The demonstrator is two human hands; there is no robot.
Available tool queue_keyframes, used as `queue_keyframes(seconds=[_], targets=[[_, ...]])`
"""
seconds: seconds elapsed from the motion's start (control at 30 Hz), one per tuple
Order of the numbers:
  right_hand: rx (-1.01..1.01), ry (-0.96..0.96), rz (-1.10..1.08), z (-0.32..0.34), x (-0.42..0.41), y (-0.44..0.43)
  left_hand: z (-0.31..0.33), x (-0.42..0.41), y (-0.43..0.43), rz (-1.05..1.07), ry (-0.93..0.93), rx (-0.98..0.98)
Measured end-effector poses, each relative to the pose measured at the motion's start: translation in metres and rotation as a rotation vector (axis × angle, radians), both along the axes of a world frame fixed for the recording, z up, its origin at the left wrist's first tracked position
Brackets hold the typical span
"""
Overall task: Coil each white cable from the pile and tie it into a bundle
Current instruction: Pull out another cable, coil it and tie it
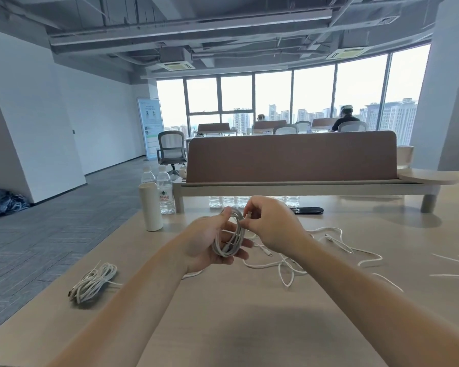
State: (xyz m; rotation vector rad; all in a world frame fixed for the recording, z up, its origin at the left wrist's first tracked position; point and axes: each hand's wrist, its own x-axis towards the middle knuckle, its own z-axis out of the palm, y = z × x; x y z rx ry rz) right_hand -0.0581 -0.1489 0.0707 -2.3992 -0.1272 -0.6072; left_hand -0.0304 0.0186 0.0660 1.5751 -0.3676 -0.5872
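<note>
Left hand (207, 242) gripped the coiled white cable (229, 234) above the table (249, 313); right hand (270, 226) pinched its end at the coil's top. Loose cables (329, 250) lay right; tied bundle (93, 283) left.

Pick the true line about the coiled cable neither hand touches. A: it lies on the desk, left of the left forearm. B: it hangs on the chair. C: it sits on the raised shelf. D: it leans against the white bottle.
A: the coiled cable lies flat on the desk, beside the left forearm.
</note>
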Motion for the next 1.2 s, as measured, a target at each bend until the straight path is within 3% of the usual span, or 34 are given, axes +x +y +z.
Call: queue_keyframes(seconds=[0.17,0.43,0.53,0.6,0.73,0.87,1.2], targets=[[-0.09,-0.051,0.011,-0.006,-0.002,0.005,-0.004,0.001,-0.004,0.008,-0.036,0.027],[0.101,0.034,0.059,-0.009,0.004,0.004,-0.011,0.002,-0.017,0.2,-0.18,0.073],[0.279,0.065,0.11,-0.009,0.005,0.003,-0.011,0.004,-0.018,0.223,-0.19,0.082],[0.311,0.077,0.094,-0.008,0.004,0.001,-0.012,0.005,-0.018,0.213,-0.172,0.082],[0.154,0.108,0.059,-0.004,0.0,-0.002,-0.015,0.007,-0.016,0.186,-0.147,0.074],[0.286,0.204,0.108,-0.006,0.002,0.001,-0.014,0.006,-0.017,0.133,-0.113,0.038],[0.31,0.179,0.124,-0.009,0.001,-0.001,-0.014,0.01,-0.012,0.007,-0.035,-0.031]])
